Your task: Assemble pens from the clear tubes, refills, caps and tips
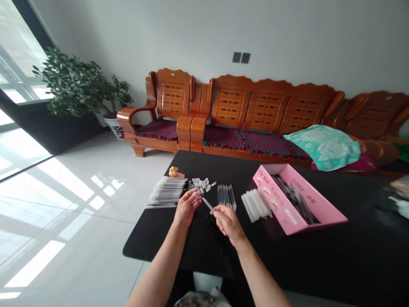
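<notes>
The left hand (187,207) was positioned left of centre on the black table (153,241), with a flat bundle of long thin tubes (166,192) lying just to its left. A small orange figurine (173,172) stood beyond that bundle, farther from the grip. The left hand was raised off the table with its fingers (192,197) curled toward the other hand; whether they held any small item could not be determined. A pile of small white caps (200,184) lay directly beyond the left fingertips. The slim plastic tube (207,204) was located between the two hands, with its free end close to the left fingers. Its other end was gripped in the right hand (228,224), which was closed on it between thumb and fingers and held clear of the table. A scatter of small dark pieces (210,221) lay on the table just below this grip. To the right of the grip lay a group of clear tubes (226,197), followed by a bundle of white tubes (256,205). Farther right stood an open pink cardboard box (281,200), well apart from both hands and containing a mass of dark tubes (295,200). A wooden sofa (255,102) stood beyond the table.
</notes>
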Available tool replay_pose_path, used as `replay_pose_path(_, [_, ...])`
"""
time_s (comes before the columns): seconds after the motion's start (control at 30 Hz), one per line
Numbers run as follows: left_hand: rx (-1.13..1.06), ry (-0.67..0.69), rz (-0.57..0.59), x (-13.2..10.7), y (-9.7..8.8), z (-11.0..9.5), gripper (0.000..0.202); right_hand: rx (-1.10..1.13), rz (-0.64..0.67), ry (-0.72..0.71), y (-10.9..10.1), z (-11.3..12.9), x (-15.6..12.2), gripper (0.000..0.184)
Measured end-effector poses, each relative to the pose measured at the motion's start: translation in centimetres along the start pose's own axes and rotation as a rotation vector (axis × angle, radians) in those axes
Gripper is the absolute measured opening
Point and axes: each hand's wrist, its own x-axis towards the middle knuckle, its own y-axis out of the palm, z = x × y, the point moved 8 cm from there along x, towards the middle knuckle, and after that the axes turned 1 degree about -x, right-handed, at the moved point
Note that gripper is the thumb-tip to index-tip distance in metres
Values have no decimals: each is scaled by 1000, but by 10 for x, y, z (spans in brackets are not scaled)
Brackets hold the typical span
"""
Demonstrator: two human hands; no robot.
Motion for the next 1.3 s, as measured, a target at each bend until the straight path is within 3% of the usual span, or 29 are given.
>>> replay_pose_path(0.4, [82, 61, 1, -6, 8, 3, 35, -69, -30, -40, 0, -5, 5, 17])
replay_pose_path(0.73, [230, 139, -52, -11, 6, 3, 37, -303, -126, -271, -8, 9, 3, 25])
replay_pose_path(0.8, [207, 182, -45, -11, 10, 2, 35, -244, -129, -235, -6, 9, 3, 26])
replay_pose_path(0.9, [185, 236, -16, -12, 18, -1, 33, 13, -130, -53, -2, -3, 2, 29])
replay_pose_path(1.07, [145, 209, 32, -11, 26, 0, 32, 402, -55, 169, 9, -17, 1, 31])
replay_pose_path(1.3, [297, 228, 45, -14, 13, -7, 30, 334, -20, 203, 5, -24, 3, 37])
